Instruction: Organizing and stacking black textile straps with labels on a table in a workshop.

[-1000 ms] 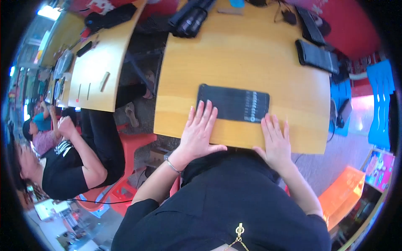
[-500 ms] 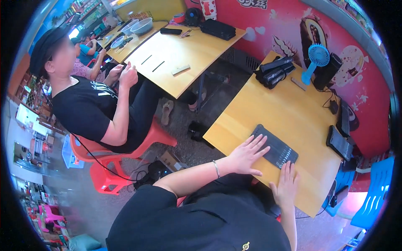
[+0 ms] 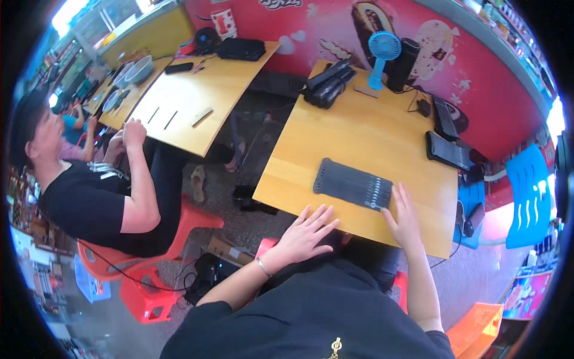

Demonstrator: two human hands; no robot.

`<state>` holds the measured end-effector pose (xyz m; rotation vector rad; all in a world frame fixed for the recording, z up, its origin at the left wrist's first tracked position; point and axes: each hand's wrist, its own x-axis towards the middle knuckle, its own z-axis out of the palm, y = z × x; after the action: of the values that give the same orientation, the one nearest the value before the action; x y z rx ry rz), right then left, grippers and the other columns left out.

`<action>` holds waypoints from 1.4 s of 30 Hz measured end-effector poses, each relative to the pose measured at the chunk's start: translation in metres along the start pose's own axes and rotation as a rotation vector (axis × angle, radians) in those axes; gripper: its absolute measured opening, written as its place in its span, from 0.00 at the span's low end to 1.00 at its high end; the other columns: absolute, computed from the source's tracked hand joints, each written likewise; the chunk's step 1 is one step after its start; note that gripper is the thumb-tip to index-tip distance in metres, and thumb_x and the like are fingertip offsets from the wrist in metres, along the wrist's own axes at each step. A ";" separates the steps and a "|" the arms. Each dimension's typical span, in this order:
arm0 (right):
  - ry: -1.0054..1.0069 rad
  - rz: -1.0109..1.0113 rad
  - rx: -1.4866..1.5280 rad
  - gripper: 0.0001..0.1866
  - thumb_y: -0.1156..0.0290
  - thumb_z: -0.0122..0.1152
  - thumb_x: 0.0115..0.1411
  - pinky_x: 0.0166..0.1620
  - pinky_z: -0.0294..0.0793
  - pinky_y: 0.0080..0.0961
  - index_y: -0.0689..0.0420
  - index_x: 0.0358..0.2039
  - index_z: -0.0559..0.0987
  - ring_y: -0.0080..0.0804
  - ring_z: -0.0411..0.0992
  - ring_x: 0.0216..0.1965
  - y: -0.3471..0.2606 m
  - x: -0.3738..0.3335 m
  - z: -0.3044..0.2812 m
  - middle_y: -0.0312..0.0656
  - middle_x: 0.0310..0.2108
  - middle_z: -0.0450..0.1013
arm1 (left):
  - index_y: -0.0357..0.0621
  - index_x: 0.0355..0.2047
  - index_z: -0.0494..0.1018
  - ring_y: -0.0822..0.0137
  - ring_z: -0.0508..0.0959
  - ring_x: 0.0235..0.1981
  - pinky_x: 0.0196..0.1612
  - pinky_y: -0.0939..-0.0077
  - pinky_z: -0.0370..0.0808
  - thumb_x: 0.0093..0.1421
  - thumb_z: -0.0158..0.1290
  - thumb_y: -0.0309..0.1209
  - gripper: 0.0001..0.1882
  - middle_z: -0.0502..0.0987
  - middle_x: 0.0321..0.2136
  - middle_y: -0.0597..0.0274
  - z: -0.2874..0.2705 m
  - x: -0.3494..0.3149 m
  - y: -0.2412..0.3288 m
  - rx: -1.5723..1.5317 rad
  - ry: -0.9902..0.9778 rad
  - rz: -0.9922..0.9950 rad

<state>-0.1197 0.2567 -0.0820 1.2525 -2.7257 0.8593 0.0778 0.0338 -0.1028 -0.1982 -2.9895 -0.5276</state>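
The left hand lies flat at the near edge of the wooden surface, fingers spread and released, grasping nothing. It stops just short of the dark row of flat strips, which lies a little beyond its fingertips. To handle that row well from here, the hand would do best to stay low and flat, pressing evenly so that the overlapping pieces keep their order instead of fanning apart.

The row itself is a long, dark grey to black band made of many narrow strips set side by side, each slightly overlapping the next, with small pale marks near the right end. It lies flat on the near half of the surface, running from left to right and tilting a little away toward the left. What the strips are made of cannot be told from this view.

The right hand rests at the right end of the row, its fingers open and extended, with the fingertips touching or just beside the last strips; nothing is clenched. A light, steadying touch there would seem enough to square the end against the other hand.

Farther back on the surface stand a small blue fan, a black cylinder and a stack of black cases; a flat black device lies to the right. At another table on the left, a seated person in black works separately.
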 end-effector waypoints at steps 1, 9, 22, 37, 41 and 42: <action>0.013 0.008 -0.009 0.31 0.66 0.59 0.57 0.65 0.53 0.41 0.62 0.60 0.63 0.51 0.52 0.65 -0.003 0.012 0.001 0.53 0.64 0.54 | 0.50 0.63 0.58 0.53 0.50 0.68 0.67 0.50 0.45 0.59 0.49 0.53 0.36 0.53 0.65 0.50 0.001 -0.003 -0.001 0.000 0.003 0.018; 0.014 -0.232 -0.137 0.29 0.68 0.61 0.54 0.64 0.57 0.40 0.62 0.56 0.68 0.52 0.56 0.63 0.023 0.189 0.064 0.53 0.62 0.58 | 0.55 0.63 0.59 0.57 0.55 0.67 0.65 0.49 0.50 0.54 0.58 0.43 0.37 0.55 0.65 0.57 0.008 -0.016 -0.001 -0.076 0.045 -0.046; 0.126 -0.031 -0.304 0.30 0.64 0.59 0.56 0.62 0.56 0.40 0.59 0.58 0.65 0.44 0.57 0.61 0.089 0.326 0.125 0.46 0.59 0.62 | 0.59 0.63 0.59 0.66 0.53 0.67 0.66 0.58 0.44 0.51 0.59 0.43 0.38 0.54 0.66 0.64 0.025 -0.003 -0.007 0.022 0.059 -0.103; -0.066 -0.180 0.022 0.11 0.74 0.63 0.50 0.44 0.70 0.37 0.57 0.36 0.76 0.44 0.72 0.41 0.057 0.149 0.028 0.43 0.35 0.75 | 0.58 0.61 0.62 0.62 0.53 0.67 0.66 0.51 0.43 0.46 0.63 0.42 0.40 0.55 0.65 0.60 0.025 -0.003 0.001 0.016 0.105 -0.108; -0.090 -0.223 0.247 0.12 0.75 0.63 0.50 0.43 0.71 0.37 0.58 0.36 0.77 0.45 0.73 0.41 0.007 0.162 0.035 0.43 0.35 0.76 | 0.50 0.53 0.70 0.56 0.64 0.61 0.62 0.52 0.56 0.49 0.62 0.36 0.29 0.67 0.57 0.55 0.008 -0.004 -0.006 -0.210 0.196 -0.098; -0.114 -0.355 0.258 0.13 0.75 0.64 0.50 0.45 0.72 0.36 0.58 0.37 0.76 0.45 0.74 0.40 -0.008 0.168 0.041 0.45 0.36 0.75 | 0.44 0.46 0.73 0.53 0.71 0.53 0.56 0.57 0.65 0.50 0.61 0.32 0.22 0.72 0.49 0.52 -0.002 -0.001 -0.007 -0.304 0.330 -0.132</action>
<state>-0.2195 0.1155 -0.0728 1.8135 -2.4075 1.1469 0.0778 0.0267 -0.1032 0.0614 -2.6024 -0.9286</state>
